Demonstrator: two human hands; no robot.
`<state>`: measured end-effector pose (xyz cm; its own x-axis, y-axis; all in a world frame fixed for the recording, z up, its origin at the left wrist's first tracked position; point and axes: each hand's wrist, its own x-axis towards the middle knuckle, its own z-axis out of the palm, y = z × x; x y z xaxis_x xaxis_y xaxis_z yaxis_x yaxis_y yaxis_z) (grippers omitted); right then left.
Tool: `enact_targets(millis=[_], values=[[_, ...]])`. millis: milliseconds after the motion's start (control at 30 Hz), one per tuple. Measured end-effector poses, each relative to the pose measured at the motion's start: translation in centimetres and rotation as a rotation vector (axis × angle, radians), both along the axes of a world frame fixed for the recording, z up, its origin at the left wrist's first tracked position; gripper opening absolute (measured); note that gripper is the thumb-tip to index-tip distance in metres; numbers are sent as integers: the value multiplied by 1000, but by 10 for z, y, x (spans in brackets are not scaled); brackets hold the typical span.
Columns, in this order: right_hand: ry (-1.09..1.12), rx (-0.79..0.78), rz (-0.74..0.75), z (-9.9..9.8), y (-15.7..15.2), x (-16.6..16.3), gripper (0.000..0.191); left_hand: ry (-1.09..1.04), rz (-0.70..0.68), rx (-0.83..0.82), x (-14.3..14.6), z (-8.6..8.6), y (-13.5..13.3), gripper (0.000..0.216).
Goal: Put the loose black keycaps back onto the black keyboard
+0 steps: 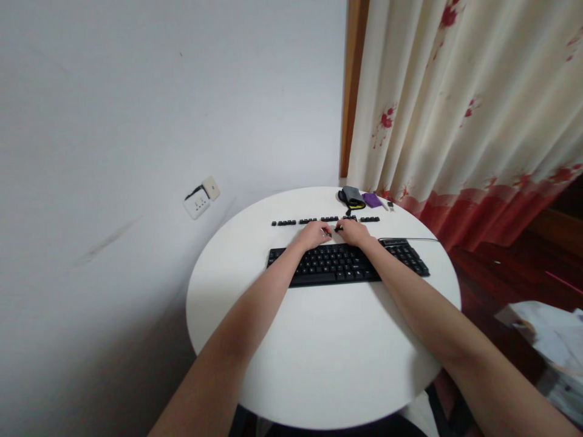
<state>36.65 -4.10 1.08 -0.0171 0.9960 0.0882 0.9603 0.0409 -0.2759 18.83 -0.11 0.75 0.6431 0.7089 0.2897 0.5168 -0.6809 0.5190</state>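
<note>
A black keyboard (337, 263) lies across the white round table (328, 340). Beyond it, loose black keycaps (308, 221) form a broken line of small groups. Over the keyboard's far edge, my left hand (314, 234) is closed, with a small dark keycap at its fingertips. Just to the right, my right hand (353, 232) pinches another small black piece that looks like a keycap. A narrow gap separates the two hands. My right hand and forearm hide some of the keyboard's keys.
At the table's far right lie a grey and black pouch (352, 197), a purple cloth-like item (371, 200) and a small white stick-like object (384, 205). A thin cable (416, 239) runs right from the keyboard. The wall holds a socket (197, 204); curtains (455, 133) hang behind.
</note>
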Motion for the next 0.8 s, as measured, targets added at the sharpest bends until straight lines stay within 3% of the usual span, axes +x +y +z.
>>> enact_targets(millis=[167,567,800], values=[[74,36,5,1,0,8,28,7,-5,1,-1,-1,1,14],[412,-9,216,17,-11,51,21,36,-7,-10,0,0,-1,20],[450,-19,200,9,-8,54,19,-3,-14,-35,4,25,-13,18]])
